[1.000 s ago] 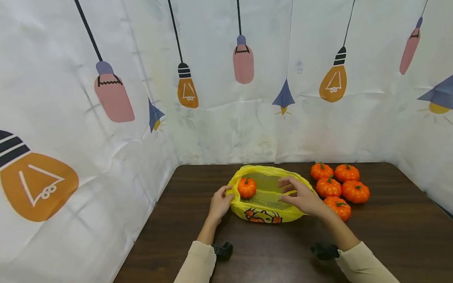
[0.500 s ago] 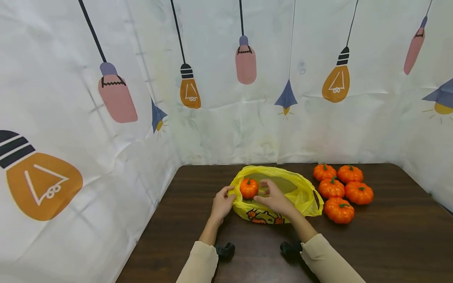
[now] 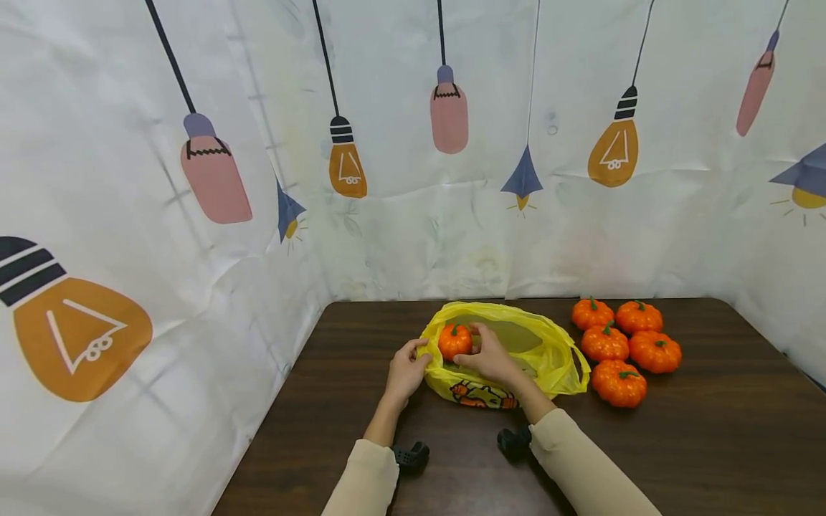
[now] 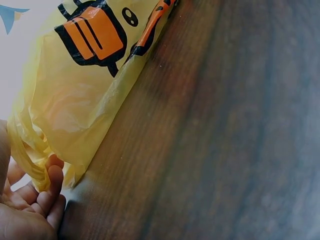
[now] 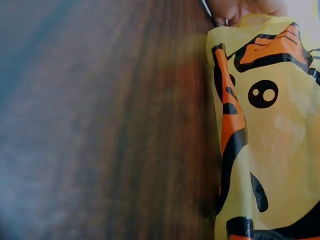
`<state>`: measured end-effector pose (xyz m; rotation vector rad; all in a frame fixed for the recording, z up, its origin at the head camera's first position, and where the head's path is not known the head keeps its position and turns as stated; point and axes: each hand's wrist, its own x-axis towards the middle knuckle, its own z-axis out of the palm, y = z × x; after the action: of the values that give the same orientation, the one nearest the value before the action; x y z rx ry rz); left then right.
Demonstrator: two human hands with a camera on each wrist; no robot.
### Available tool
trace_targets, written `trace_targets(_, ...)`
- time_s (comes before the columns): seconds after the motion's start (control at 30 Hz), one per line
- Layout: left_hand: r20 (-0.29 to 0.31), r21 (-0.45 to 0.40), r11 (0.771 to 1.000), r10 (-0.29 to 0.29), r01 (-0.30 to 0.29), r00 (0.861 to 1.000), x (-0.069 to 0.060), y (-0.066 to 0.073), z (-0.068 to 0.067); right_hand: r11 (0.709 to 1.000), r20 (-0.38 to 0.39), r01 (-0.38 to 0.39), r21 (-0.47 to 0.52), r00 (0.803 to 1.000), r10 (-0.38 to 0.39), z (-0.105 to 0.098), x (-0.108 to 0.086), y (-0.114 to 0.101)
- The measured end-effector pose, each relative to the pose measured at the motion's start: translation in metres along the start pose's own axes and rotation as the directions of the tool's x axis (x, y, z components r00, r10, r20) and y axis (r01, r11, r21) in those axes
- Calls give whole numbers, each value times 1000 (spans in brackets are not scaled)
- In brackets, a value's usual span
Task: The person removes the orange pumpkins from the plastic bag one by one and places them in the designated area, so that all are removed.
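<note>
A yellow plastic bag with a printed cartoon lies open-mouthed on the table. At its left end my left hand pinches the rim; in the left wrist view, the fingers of the left hand hold the gathered plastic. Inside the bag, near that end, sits a small orange toy pumpkin with a green stem. My right hand reaches over the bag's front rim and grips the pumpkin's right side, thumb in front and fingers behind. In the right wrist view the bag's printed front hides most of this hand.
Several more orange pumpkins stand grouped on the table to the right of the bag. The dark wooden table ends at a white patterned cloth behind and at the left.
My right hand has moved left, from the bag's right end to the pumpkin inside, and its fingers have closed in on it. The left hand keeps its hold on the rim.
</note>
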<state>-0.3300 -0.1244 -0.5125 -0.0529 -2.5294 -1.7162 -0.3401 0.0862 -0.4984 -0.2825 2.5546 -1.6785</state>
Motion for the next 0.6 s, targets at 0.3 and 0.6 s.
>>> trace_targets(0.3,-7,-2,1000,5,-5,1000,0,-1,-1,1000,30,-7,4,1000,7,4,10,4)
trace_targets(0.6,-7,5,1000,-4,4,1000,1,1,0,1000,2,-7,-12,1000,7,6,13,4)
